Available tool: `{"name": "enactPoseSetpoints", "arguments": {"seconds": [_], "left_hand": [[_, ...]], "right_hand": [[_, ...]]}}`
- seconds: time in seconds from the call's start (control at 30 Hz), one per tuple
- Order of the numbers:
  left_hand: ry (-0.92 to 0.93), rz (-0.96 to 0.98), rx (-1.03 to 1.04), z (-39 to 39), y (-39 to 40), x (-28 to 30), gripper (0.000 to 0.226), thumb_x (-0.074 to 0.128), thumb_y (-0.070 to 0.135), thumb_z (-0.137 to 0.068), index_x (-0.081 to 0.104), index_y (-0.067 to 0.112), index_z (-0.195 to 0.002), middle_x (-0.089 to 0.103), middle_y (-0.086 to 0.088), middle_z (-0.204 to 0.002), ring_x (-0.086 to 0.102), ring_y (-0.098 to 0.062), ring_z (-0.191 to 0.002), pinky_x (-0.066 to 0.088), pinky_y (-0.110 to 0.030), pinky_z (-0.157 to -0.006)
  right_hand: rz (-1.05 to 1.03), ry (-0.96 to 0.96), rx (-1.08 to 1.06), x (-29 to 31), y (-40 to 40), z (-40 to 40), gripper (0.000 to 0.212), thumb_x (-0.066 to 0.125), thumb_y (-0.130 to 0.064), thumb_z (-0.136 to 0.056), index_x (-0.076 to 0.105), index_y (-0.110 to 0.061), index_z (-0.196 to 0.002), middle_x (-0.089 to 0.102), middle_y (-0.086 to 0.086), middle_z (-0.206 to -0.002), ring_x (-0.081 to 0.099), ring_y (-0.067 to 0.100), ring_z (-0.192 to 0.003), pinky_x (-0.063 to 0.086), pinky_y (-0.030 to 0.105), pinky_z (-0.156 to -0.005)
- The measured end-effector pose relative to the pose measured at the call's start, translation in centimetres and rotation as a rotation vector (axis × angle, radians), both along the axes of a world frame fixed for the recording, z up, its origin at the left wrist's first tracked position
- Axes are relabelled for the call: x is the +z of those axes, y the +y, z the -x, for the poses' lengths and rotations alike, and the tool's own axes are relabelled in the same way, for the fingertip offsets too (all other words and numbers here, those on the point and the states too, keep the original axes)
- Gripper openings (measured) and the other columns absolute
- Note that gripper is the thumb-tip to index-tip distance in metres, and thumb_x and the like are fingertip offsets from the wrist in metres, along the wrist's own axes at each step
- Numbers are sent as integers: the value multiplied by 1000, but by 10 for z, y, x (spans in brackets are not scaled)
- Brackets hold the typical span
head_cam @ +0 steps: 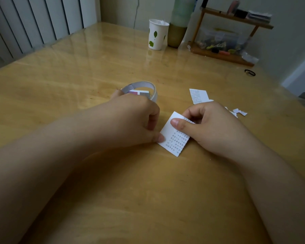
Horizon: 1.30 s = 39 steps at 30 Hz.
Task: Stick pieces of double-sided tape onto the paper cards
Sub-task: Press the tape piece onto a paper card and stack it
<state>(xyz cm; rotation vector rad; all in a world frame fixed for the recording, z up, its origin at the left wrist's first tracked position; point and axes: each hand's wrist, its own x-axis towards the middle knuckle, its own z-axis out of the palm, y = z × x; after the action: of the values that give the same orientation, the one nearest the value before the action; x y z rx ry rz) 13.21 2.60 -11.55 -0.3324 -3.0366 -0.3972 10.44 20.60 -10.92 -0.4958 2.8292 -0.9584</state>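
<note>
Paper card [173, 136] with tiny printed text sits near the middle of the wooden bench [77, 76], tilted at an angle, and both hands are on it. Right hand [209, 127] has its fingers curled over the card's far right edge, thumb pressed flat across the top of the card, so it's pinching the card in place. Left hand [136, 120] comes in from the card's left side, fingers [152, 120] curled under, with the thumb tip touching the card's left edge. Can't really tell if there's a bit of tape under those fingers or not, they hide whatever's there.

Just beyond the left hand, so up and to the left of the card, is the double-sided tape roll [144, 88], a thin white ring lying flat, with a small colored box [139, 93] sitting inside the ring. Looks like the left hand's knuckles are right up against the roll, but I can't tell if they actually touch.

Beyond the card on its right side there's a second printed card [199, 96] lying flat, and right of that a few torn white paper scraps [239, 112]. Way at the far edge of the bench from the card: a paper cup [157, 35] with green leaves on it, a tall bottle [179, 23] right beside it, and a little wooden rack [224, 34] full of small stuff. A black hair tie [249, 72] lies near the rack.
</note>
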Motion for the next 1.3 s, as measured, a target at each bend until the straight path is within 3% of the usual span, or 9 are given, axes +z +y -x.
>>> {"name": "enactPoseSetpoints", "arguments": {"seconds": [0.13, 0.33, 0.43, 0.57, 0.77, 0.9, 1.1, 1.2, 1.3], "left_hand": [[8, 1, -4, 0, 1, -1, 33, 61, 57, -77, 48, 28, -68, 46, 14, -68, 40, 4, -64, 16, -22, -81], [3, 1, 23, 0, 0, 3, 32, 60, 58, -76, 51, 27, -72, 47, 12, -69, 39, 4, -62, 18, -26, -63], [-11, -14, 38, -1, 1, 4, 32, 61, 57, -76, 52, 27, -73, 48, 12, -70, 38, 5, -63, 19, -5, -61], [-9, 11, 29, -1, 2, 4, 32, 61, 58, -75, 51, 28, -71, 47, 14, -68, 38, 5, -62, 21, -18, -59], [-17, 8, 19, -3, 2, 4, 32, 61, 57, -75, 49, 29, -68, 48, 13, -70, 38, 4, -63, 16, -27, -64], [-17, 7, -8, -1, 2, 1, 32, 61, 57, -75, 48, 29, -67, 47, 14, -69, 40, 5, -63, 14, -21, -72], [-39, -18, 7, -1, 2, 1, 32, 62, 57, -74, 48, 28, -67, 49, 14, -72, 40, 5, -66, 16, -22, -74], [-51, -24, 19, 0, 1, 1, 33, 63, 57, -73, 49, 28, -68, 51, 13, -72, 41, 4, -66, 17, -24, -68], [-69, -36, 25, -1, 2, 2, 32, 64, 57, -73, 51, 28, -70, 52, 12, -74, 41, 5, -66, 22, -20, -58]], "right_hand": [[0, 0, -3, -1, 0, 1, 27, 64, -49, -83, 70, -23, -76, 70, 2, -73, 60, 14, -62, 39, 21, -46], [-4, 16, -5, -2, -1, 2, 28, 65, -48, -82, 69, -22, -75, 68, 2, -72, 52, 4, -52, 34, 17, -44], [2, 13, -5, -2, 0, 2, 26, 66, -47, -82, 70, -22, -77, 68, -1, -71, 52, 1, -53, 36, 15, -45], [-3, 16, 3, -2, -1, 2, 25, 65, -47, -83, 70, -23, -78, 69, -3, -72, 58, 6, -64, 38, 15, -49], [-6, 24, 9, -2, -1, 2, 25, 66, -46, -83, 70, -21, -76, 66, -5, -69, 51, -1, -55, 36, 12, -48], [-16, 30, 5, -3, -1, 3, 26, 66, -47, -82, 70, -22, -77, 66, -4, -69, 53, 1, -56, 38, 16, -50], [-12, 11, 5, -1, 2, 4, 25, 68, -48, -80, 70, -24, -75, 66, -11, -67, 53, -4, -56, 35, 9, -45], [25, 10, -26, 4, 10, 7, 25, 69, -48, -79, 71, -25, -72, 65, -13, -66, 53, -6, -56, 36, 8, -47], [-48, 36, -40, 6, 17, 13, 20, 69, -48, -78, 70, -30, -68, 60, -14, -80, 52, -1, -65, 41, 19, -57]]}}
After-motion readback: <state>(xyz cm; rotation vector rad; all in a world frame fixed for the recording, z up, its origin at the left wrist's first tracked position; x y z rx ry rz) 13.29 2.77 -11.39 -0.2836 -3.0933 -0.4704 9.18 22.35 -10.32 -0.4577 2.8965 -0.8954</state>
